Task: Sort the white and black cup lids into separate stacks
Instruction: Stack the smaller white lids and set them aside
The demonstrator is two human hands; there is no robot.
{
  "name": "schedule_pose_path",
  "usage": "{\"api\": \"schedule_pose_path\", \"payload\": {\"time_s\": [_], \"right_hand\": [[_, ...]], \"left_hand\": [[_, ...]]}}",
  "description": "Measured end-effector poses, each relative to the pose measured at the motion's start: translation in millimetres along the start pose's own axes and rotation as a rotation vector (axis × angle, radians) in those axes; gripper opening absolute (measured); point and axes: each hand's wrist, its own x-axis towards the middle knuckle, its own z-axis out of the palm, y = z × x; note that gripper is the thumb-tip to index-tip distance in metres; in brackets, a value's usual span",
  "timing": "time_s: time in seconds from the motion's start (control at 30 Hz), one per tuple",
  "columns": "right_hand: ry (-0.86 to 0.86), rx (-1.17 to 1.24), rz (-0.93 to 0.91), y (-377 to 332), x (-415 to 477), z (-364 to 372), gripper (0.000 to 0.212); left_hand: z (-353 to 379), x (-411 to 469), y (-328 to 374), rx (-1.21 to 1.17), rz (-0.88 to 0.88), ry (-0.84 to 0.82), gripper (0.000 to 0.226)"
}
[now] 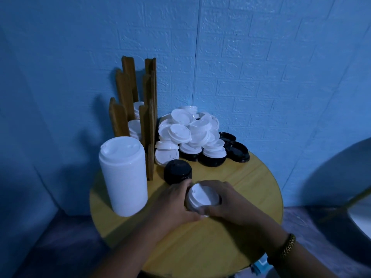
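Both hands hold a short stack of white lids (pixel 202 196) near the middle of the round wooden table (pixel 251 189). My left hand (pixel 174 201) curls around its left side and my right hand (pixel 230 201) wraps its right and front; a dark edge shows at the stack's right. A tall stack of white lids (pixel 123 175) stands at the left. A short stack of black lids (pixel 177 171) sits just behind my hands. A mixed heap of white lids (pixel 186 133) over black lids (pixel 236 151) lies at the back.
A wooden slotted holder (pixel 136 109) with white lids in its compartments stands at the back left against the blue wall. A pale round object (pixel 359 221) sits off the table at the right. The table's edge runs close to my forearms.
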Motion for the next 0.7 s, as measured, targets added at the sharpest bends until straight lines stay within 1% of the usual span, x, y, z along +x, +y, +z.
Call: {"api": "schedule_pose_path", "payload": {"time_s": [0.1,0.13,0.2,0.27,0.3,0.47,0.6,0.7], "right_hand": [[0.002,-0.074,-0.014,-5.7,4.8,2.6,0.096],[-0.003,-0.081,-0.02,-5.4,5.6,3.3,0.097],[-0.024,-0.057,-0.018,-3.0,4.8,2.8,0.087],[-0.034,-0.036,-0.028,-0.4,2.5,0.8,0.073],[-0.04,-0.038,-0.04,0.3,1.6,-0.3,0.07],[-0.089,-0.092,-0.1,1.1,4.2,-5.0,0.069],[-0.036,-0.168,-0.143,-2.4,3.8,-1.5,0.067],[0.066,-0.223,-0.136,-8.4,2.4,5.6,0.067]], "left_hand": [[0.7,1.6,-2.0,0.005,0.003,0.0,0.108],[0.8,2.3,-2.9,0.006,0.006,0.0,0.109],[1.3,3.5,-4.6,0.002,0.008,-0.008,0.111],[1.6,4.0,-5.9,0.002,0.019,-0.015,0.109],[1.0,3.5,-6.5,0.007,0.022,-0.023,0.108],[-0.9,1.7,-8.2,0.016,0.041,-0.038,0.101],[-1.2,2.2,-7.3,0.015,0.048,-0.024,0.097],[-0.3,3.1,-6.6,0.028,0.051,-0.012,0.098]]}}
